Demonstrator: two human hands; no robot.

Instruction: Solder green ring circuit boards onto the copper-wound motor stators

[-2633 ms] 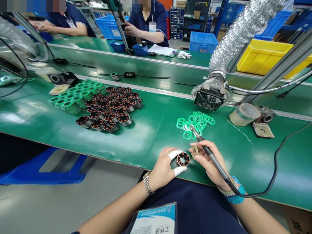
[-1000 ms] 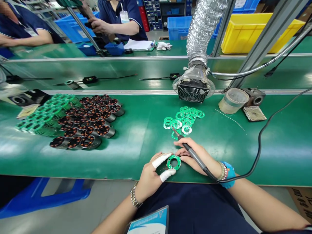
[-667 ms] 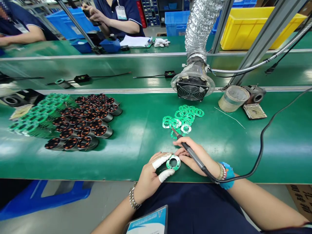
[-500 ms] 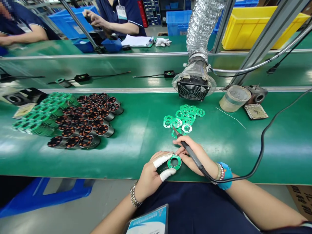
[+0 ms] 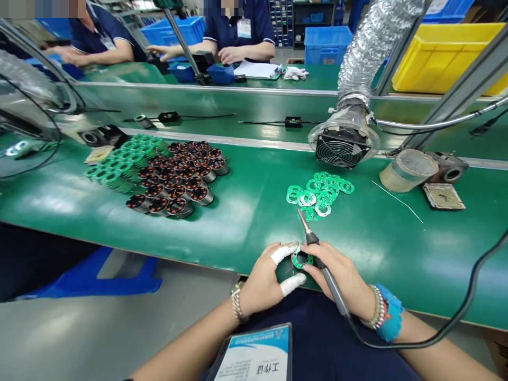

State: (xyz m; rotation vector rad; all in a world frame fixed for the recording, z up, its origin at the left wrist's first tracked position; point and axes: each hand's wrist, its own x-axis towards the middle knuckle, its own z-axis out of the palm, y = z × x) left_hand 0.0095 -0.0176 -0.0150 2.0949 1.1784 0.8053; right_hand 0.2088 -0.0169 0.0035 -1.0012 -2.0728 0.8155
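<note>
My left hand [image 5: 269, 278], with white covers on thumb and index finger, curls around a green ring-shaped circuit board [image 5: 296, 263] near the bench's front edge. Thin wires poke out beside the ring; what lies under it is mostly hidden. A soldering iron [image 5: 334, 290] is held in my right hand [image 5: 344, 270], its tip angled up and away, above the loose boards. My right thumb and index fingertips also touch the ring's right side. Beyond the hands lies a loose heap of green ring boards [image 5: 327, 185], a few showing white faces.
Copper-wound motor stators [image 5: 178, 207] stand in rows at left, beside stacked green ring boards [image 5: 115, 164]. A fume fan [image 5: 341, 151] hangs over the back edge. At right are a round tub [image 5: 408, 170], a solder sponge [image 5: 442, 196] and the iron's cable [image 5: 472, 296]. Co-workers sit across.
The view has swung left, so the bench things appear further right. My right thumb and index finger have closed in on the ring board's right side, the iron still in hand.
</note>
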